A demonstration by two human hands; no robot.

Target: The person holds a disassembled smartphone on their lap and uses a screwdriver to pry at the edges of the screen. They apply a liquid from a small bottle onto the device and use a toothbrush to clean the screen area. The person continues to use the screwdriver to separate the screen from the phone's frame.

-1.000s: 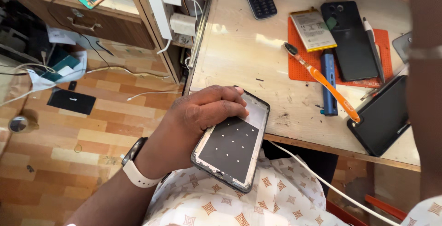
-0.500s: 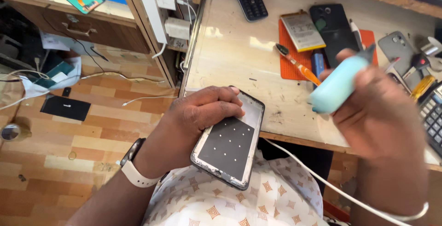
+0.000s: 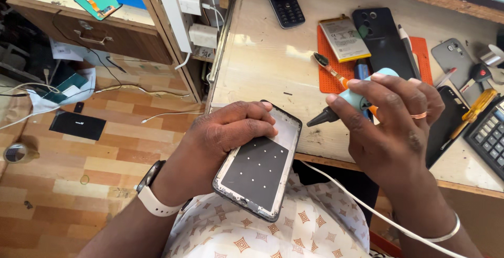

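My left hand (image 3: 226, 137) grips an opened phone body (image 3: 260, 166) by its left edge, over my lap at the workbench's front edge. The phone's inside faces up: a dark panel with small dots inside a metal frame. My right hand (image 3: 391, 129) holds a pale blue tool with a black nozzle (image 3: 341, 105), the nozzle pointing left toward the phone's top end, a short gap away. A white cable (image 3: 362, 203) trails from under that hand across my lap.
On the wooden workbench (image 3: 257, 63) lie an orange mat (image 3: 328, 76) with a phone battery (image 3: 344, 37), a black phone back (image 3: 380, 29), a keypad phone (image 3: 283, 3), screwdrivers and a calculator (image 3: 488, 134). Chargers hang on a power strip (image 3: 197, 19). Patterned floor lies to the left.
My right hand came into view with the pale blue tool and lowered it, turning its nozzle toward the phone. The left hand kept the phone still.
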